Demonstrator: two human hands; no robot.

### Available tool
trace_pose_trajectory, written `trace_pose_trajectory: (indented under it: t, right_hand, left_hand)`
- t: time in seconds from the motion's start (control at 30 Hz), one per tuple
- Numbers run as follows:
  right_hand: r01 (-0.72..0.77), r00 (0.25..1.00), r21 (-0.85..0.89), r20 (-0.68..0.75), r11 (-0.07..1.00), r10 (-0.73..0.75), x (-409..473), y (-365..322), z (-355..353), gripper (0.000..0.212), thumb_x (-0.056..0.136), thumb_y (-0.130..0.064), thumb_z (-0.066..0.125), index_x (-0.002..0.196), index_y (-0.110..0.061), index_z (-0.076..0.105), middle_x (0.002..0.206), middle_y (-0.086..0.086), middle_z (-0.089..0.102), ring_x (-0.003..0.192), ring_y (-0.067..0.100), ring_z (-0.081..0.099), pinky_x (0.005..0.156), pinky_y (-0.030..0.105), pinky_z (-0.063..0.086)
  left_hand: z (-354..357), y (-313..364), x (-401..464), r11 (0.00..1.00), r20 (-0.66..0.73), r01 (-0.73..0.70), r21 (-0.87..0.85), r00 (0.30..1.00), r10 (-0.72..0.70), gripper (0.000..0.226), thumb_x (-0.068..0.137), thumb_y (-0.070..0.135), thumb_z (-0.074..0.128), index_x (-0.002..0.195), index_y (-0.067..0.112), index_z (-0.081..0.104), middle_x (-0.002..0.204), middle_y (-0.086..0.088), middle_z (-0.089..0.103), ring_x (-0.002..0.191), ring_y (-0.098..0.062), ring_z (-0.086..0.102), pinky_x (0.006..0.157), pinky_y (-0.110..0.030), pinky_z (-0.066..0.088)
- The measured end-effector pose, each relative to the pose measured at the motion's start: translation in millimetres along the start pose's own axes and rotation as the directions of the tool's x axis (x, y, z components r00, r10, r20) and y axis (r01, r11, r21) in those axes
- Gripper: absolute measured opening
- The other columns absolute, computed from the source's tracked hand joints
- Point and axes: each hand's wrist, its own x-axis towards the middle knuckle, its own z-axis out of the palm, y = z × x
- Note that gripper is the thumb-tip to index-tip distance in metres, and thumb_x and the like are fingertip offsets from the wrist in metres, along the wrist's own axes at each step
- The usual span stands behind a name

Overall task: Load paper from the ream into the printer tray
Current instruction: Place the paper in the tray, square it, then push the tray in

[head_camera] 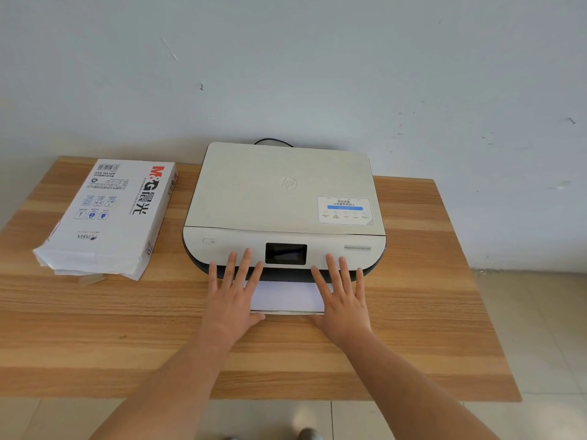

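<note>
Wall [286, 58]: pale, scuffed, behind everything.
Desk [413, 344]: wood grain, light and dark bands, set against the wall.
Printer [282, 188]: cream flatbed unit at the desk's rear centre, lid down, dark screen [286, 254] on the front panel, label sticker [344, 210] on the lid's right corner; black cable [273, 141] behind it.
Ream [108, 214]: white wrapper, near end torn open, lying flat on the desk to the printer's left, apart from it.
Paper [286, 296]: white stack jutting from the printer's front slot; I cannot make out the tray beneath.
My left hand [233, 296] and right hand [343, 296]: both flat, fingers straight and spread, resting on the stack's two sides, fingertips reaching the front panel.
</note>
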Motion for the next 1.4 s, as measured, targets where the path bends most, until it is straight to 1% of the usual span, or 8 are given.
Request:
trace_pose_trajectory:
  t: [0.1,0.37,0.53,0.67,0.77,0.9,1.1,1.4]
  right_hand:
    - [0.004,1.0,-0.035,0.008,0.999,-0.004,4.9,0.3,-3.2,0.111,0.079,-0.063,0.059,0.148,-0.028,-0.021,0.156,0.011,-0.03,0.142,0.035,-0.028,0.114,0.062,-0.011]
    - [0.005,1.0,-0.032,-0.004,0.999,-0.005,19.6,7.4,-11.5,0.116,0.078,-0.065,0.061,0.148,-0.026,-0.022,0.154,0.011,-0.034,0.141,0.035,-0.031,0.115,0.058,-0.011]
    - [0.033,0.999,-0.014,-0.014,0.999,-0.033,27.6,9.2,-11.4,0.12,0.071,-0.068,0.066,0.152,-0.023,-0.011,0.157,0.011,-0.028,0.144,0.034,-0.023,0.117,0.056,-0.002]
    - [0.053,0.999,-0.014,-0.005,0.999,-0.053,29.9,10.1,-8.6,0.118,0.072,-0.068,0.063,0.152,-0.022,-0.01,0.156,0.011,-0.029,0.144,0.035,-0.024,0.118,0.056,0.002]
    - [0.046,0.999,0.002,-0.009,0.999,-0.046,29.6,10.0,-8.6,0.119,0.069,-0.067,0.065,0.153,-0.021,-0.004,0.158,0.012,-0.025,0.144,0.035,-0.022,0.117,0.058,0.005]
    - [0.038,0.999,-0.007,-0.005,0.999,-0.038,30.5,9.4,-7.7,0.119,0.069,-0.062,0.069,0.153,-0.021,-0.003,0.158,0.011,-0.026,0.144,0.036,-0.021,0.118,0.058,0.007]
    - [0.036,0.999,-0.009,-0.01,0.999,-0.036,29.8,9.4,-6.5,0.119,0.07,-0.062,0.07,0.153,-0.021,-0.006,0.158,0.011,-0.026,0.145,0.035,-0.021,0.118,0.057,0.006]
    - [0.026,1.0,-0.005,-0.017,1.0,-0.026,30.4,8.9,-4.4,0.117,0.071,-0.055,0.071,0.153,-0.022,-0.006,0.158,0.011,-0.027,0.145,0.035,-0.021,0.118,0.057,0.007]
  left_hand:
    - [-0.3,-1.3,5.0,1.0,-0.004,0.008,0.007,1.0,-0.008,0.114,0.075,0.073,0.055,0.148,0.027,-0.021,0.151,-0.008,-0.04,0.144,-0.034,-0.023,0.113,-0.064,-0.007]
    - [-8.2,-0.9,17.1,0.999,-0.01,0.012,0.046,1.0,-0.012,0.118,0.077,0.072,0.054,0.146,0.023,-0.028,0.15,-0.01,-0.043,0.142,-0.034,-0.028,0.113,-0.063,-0.009]
    - [-9.7,-4.4,24.3,0.998,0.003,0.0,0.066,1.0,-0.001,0.12,0.075,0.075,0.053,0.145,0.022,-0.029,0.15,-0.01,-0.043,0.141,-0.035,-0.03,0.114,-0.062,-0.008]
    - [-7.2,-7.1,25.4,0.999,0.012,-0.026,0.046,1.0,0.026,0.12,0.076,0.074,0.053,0.145,0.021,-0.029,0.148,-0.011,-0.045,0.14,-0.036,-0.033,0.116,-0.059,-0.006]
    - [-6.0,-8.3,26.0,0.998,0.01,-0.045,0.033,0.999,0.045,0.119,0.077,0.073,0.053,0.146,0.02,-0.027,0.148,-0.012,-0.045,0.139,-0.037,-0.033,0.118,-0.057,-0.004]
    - [-5.5,-8.0,26.6,0.998,0.001,-0.047,0.045,0.999,0.047,0.118,0.077,0.071,0.054,0.147,0.018,-0.023,0.149,-0.013,-0.043,0.14,-0.038,-0.032,0.117,-0.058,-0.003]
    - [-3.4,-7.9,27.0,0.997,-0.008,-0.052,0.051,0.999,0.052,0.115,0.079,0.07,0.053,0.147,0.017,-0.024,0.149,-0.014,-0.042,0.14,-0.038,-0.031,0.117,-0.059,-0.005]
    - [-0.3,-8.2,27.2,0.997,-0.03,-0.052,0.061,0.998,0.053,0.113,0.081,0.065,0.056,0.148,0.016,-0.021,0.151,-0.015,-0.039,0.141,-0.039,-0.028,0.116,-0.06,0.0]
